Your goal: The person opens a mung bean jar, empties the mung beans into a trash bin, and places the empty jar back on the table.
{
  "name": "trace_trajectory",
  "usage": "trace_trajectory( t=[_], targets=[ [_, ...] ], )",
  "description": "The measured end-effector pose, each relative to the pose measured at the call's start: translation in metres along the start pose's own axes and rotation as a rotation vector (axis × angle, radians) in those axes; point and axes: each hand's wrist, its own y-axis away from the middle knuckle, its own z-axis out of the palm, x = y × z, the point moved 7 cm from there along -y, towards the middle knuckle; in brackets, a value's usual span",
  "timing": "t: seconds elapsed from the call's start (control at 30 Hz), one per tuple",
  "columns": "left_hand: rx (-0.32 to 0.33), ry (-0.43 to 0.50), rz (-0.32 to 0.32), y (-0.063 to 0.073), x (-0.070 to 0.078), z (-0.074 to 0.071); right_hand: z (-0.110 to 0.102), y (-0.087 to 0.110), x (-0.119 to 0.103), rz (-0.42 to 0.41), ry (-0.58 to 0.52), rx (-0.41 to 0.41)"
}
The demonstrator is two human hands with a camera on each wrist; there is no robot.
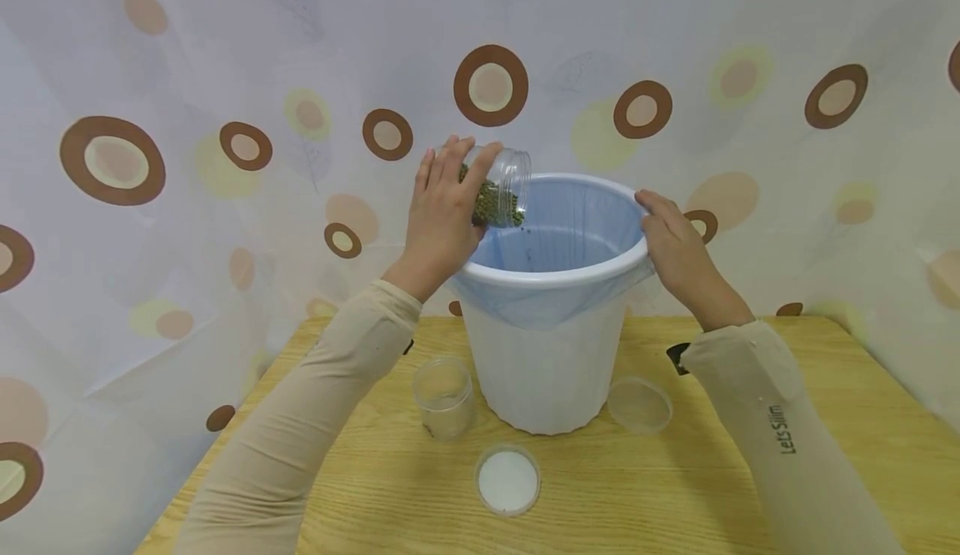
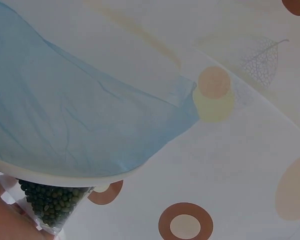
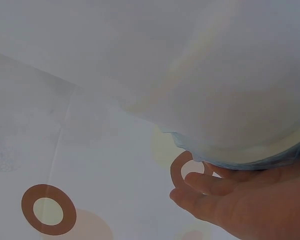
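Observation:
My left hand (image 1: 442, 213) grips a clear plastic jar (image 1: 516, 167) tipped on its side above the left rim of a white bin (image 1: 547, 363). Small green beans (image 1: 491, 203) lie along the jar's lower side, and a few fall from its mouth into the bin. A blue liner (image 1: 577, 213) lines the bin and folds over its rim. In the left wrist view, the beans (image 2: 55, 202) show through the jar below the rim. My right hand (image 1: 682, 259) touches the bin's right rim, its fingers extended along the liner's outside in the right wrist view.
A second clear jar (image 1: 444, 397) stands upright left of the bin on the wooden table (image 1: 585, 488). In front lies a round lid with a white disc (image 1: 508, 480). A clear lid (image 1: 640, 405) lies to the right. Behind hangs a patterned sheet (image 1: 555, 5).

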Motion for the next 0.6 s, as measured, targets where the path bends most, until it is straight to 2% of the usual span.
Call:
trace_trajectory(
  t=[0.6],
  targets=[
    [-0.013,-0.023,0.010,-0.0016,0.0004,0.0019,-0.0004,-0.0005,0.0008,-0.007,-0.013,0.012]
  ],
)
